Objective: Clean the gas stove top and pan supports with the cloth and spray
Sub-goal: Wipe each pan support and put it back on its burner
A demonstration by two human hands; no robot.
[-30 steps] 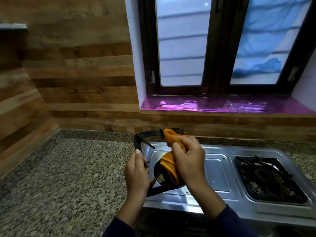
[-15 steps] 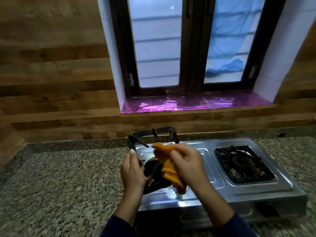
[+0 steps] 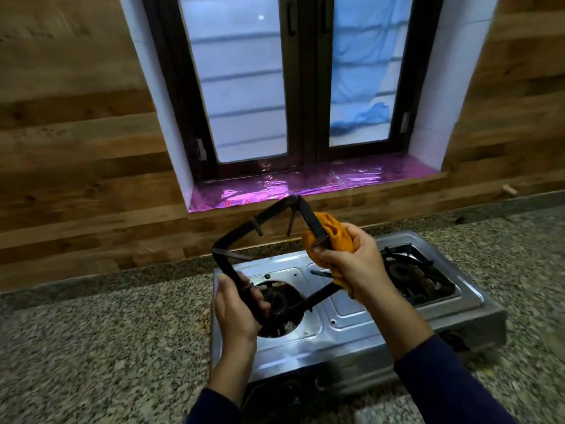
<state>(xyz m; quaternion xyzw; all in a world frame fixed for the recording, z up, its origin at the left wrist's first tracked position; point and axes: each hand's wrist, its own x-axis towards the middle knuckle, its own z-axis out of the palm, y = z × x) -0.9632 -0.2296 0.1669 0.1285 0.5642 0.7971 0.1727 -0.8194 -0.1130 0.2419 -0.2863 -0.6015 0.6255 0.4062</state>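
A steel two-burner gas stove (image 3: 360, 328) sits on the granite counter. I hold a black square pan support (image 3: 269, 215) lifted and tilted above the left burner (image 3: 279, 304), which lies bare. My left hand (image 3: 237, 307) grips the support's lower left bar. My right hand (image 3: 351, 264) holds an orange cloth (image 3: 333, 234) wrapped around the support's right bar. A second pan support (image 3: 412, 270) rests on the right burner. No spray bottle is in view.
The speckled granite counter (image 3: 107, 347) stretches left and in front of the stove. A wood-panelled wall (image 3: 76, 148) rises behind it. Above the stove is a window with a pink foil-lined sill (image 3: 305, 182).
The pan support has been raised and turned, its far corner now high over the stove. My right hand with the cloth has shifted from the top bar to the right bar. The view has moved closer.
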